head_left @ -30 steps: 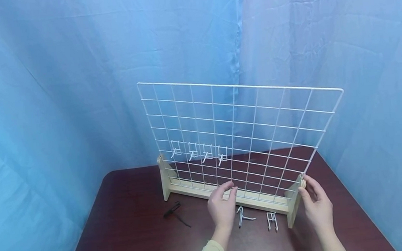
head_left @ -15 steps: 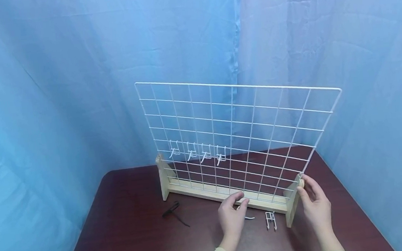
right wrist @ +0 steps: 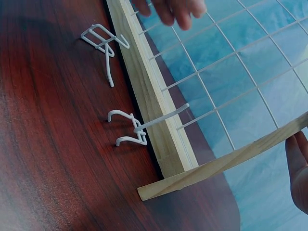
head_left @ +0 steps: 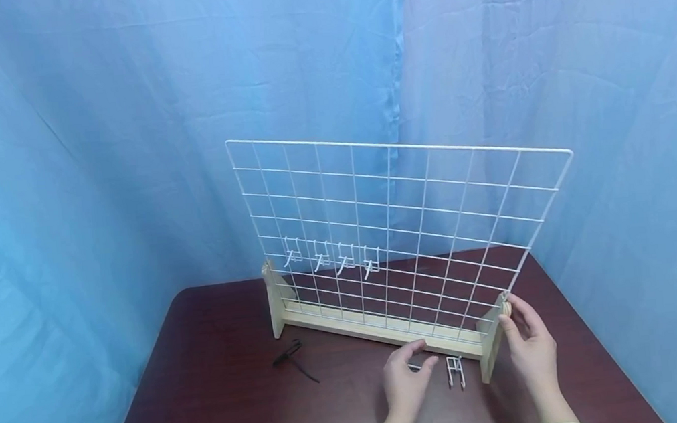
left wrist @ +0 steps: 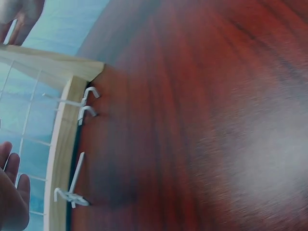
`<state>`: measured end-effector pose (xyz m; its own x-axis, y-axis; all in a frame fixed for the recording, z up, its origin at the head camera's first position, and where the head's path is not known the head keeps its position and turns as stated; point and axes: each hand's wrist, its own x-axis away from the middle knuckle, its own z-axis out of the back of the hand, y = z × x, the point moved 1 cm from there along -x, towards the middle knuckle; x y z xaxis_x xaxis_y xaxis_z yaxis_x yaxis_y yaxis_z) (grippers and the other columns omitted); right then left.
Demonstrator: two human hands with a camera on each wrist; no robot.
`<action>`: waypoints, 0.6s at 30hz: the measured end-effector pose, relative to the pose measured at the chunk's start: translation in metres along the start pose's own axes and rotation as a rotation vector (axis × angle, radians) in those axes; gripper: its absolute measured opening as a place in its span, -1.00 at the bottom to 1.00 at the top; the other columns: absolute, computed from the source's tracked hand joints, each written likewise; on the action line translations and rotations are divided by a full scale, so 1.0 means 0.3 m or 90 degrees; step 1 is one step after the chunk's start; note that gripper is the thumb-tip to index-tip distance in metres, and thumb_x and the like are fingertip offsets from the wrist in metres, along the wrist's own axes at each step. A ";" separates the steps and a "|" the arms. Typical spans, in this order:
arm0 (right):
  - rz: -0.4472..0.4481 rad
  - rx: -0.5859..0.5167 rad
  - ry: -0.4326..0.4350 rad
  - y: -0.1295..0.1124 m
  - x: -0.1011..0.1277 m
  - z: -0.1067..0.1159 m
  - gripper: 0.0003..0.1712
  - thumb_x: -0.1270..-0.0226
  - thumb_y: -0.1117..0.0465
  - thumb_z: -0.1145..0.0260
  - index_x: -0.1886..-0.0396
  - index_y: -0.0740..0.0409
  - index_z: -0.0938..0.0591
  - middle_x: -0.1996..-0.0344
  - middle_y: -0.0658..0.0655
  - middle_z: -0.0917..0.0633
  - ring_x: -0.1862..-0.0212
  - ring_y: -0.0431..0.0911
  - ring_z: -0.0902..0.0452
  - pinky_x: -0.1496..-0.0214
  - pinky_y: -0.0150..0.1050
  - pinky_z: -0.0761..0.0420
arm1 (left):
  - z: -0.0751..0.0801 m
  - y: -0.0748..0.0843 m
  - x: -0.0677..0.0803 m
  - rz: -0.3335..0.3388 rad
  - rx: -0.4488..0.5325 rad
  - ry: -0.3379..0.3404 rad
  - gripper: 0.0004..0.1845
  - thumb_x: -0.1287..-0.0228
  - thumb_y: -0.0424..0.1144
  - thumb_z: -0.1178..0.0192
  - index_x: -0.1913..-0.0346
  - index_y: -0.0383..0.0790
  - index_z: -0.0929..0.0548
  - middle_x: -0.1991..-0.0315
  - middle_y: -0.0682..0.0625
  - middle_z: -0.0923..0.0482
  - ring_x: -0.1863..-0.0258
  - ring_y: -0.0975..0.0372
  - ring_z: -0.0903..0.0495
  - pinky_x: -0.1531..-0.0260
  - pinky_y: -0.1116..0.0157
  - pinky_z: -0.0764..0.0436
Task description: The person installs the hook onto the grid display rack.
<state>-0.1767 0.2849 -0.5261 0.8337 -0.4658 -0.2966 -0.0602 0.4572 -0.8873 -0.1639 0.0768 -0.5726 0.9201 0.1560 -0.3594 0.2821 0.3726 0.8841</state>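
A white wire grid panel point(head_left: 411, 212) stands upright in a wooden base point(head_left: 349, 331). At the right end, my right hand point(head_left: 534, 352) pinches the top of the wooden end piece point(head_left: 489, 349) between thumb and fingers. My left hand point(head_left: 406, 381) hovers in front of the base rail with fingers and thumb apart, holding nothing. Just under it lies a white wire hook point(left wrist: 72, 197), mostly covered by the hand in the head view. A second white hook point(head_left: 456, 371) rests on the table to its right, close to the end piece; the right wrist view shows its upward prong point(right wrist: 163, 118).
Several white hooks point(head_left: 346, 262) hang in a row on the left half of the grid. A black tool-like object with a thin rod point(head_left: 291, 357) lies on the dark red table point(head_left: 222, 396) at left. Blue curtains point(head_left: 128, 156) surround the table.
My left hand has moved down and to the right, away from the grid and over the nearer loose hook. The right hand keeps its grip on the end piece.
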 end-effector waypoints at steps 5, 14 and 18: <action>-0.001 -0.025 0.000 0.000 -0.001 -0.003 -0.53 -0.44 0.29 -0.26 -0.31 0.05 -0.53 -0.15 -0.06 -0.60 -0.08 -0.54 -0.41 -0.15 -0.56 -0.44 | -0.019 -0.016 0.036 -0.021 0.015 -0.033 -0.64 0.03 -0.31 -0.53 0.09 -0.12 -0.75 0.16 0.15 -0.73 0.11 0.26 -0.66 0.04 0.25 -0.62; -0.005 -0.038 0.000 0.005 0.000 -0.003 -0.53 -0.43 0.31 -0.26 -0.31 0.07 -0.54 -0.12 -0.15 -0.60 -0.08 -0.54 -0.42 -0.12 -0.62 -0.42 | -0.044 -0.030 0.061 -0.016 0.024 -0.067 -0.60 0.04 -0.36 -0.53 0.05 -0.14 -0.74 0.12 0.13 -0.73 0.08 0.24 -0.64 0.04 0.29 -0.60; -0.004 -0.039 0.001 0.006 -0.002 -0.003 -0.54 -0.43 0.31 -0.27 -0.30 0.08 -0.54 -0.10 -0.16 -0.60 -0.08 -0.54 -0.42 -0.11 -0.63 -0.42 | -0.061 -0.036 0.066 -0.031 0.021 -0.074 -0.59 0.06 -0.35 -0.54 0.06 -0.15 -0.75 0.12 0.11 -0.73 0.09 0.24 -0.64 0.07 0.31 -0.61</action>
<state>-0.1776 0.2853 -0.5278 0.8331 -0.4696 -0.2921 -0.0889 0.4075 -0.9089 -0.1535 0.0926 -0.5947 0.9294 0.0310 -0.3676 0.3351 0.3462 0.8763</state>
